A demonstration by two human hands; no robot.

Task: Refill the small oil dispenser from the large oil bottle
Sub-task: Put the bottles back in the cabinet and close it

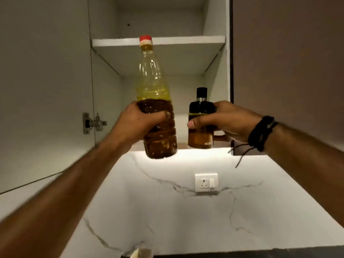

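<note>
The large oil bottle [154,86] is clear plastic with a red and white cap, about half full of dark amber oil. My left hand [135,123] grips it around the middle and holds it upright in the air. The small oil dispenser [201,135] is a short glass bottle with a black top and nozzle, holding amber oil in its lower part. My right hand [223,120] is wrapped around its middle, just to the right of the large bottle. Both are raised in front of the open wall cabinet.
The open white wall cabinet [158,40] has shelves that look bare, and its door [44,81] swings out at the left with a metal hinge [93,123]. Below is a marble-pattern wall with a socket [206,182]. A pale object [141,253] shows at the bottom edge.
</note>
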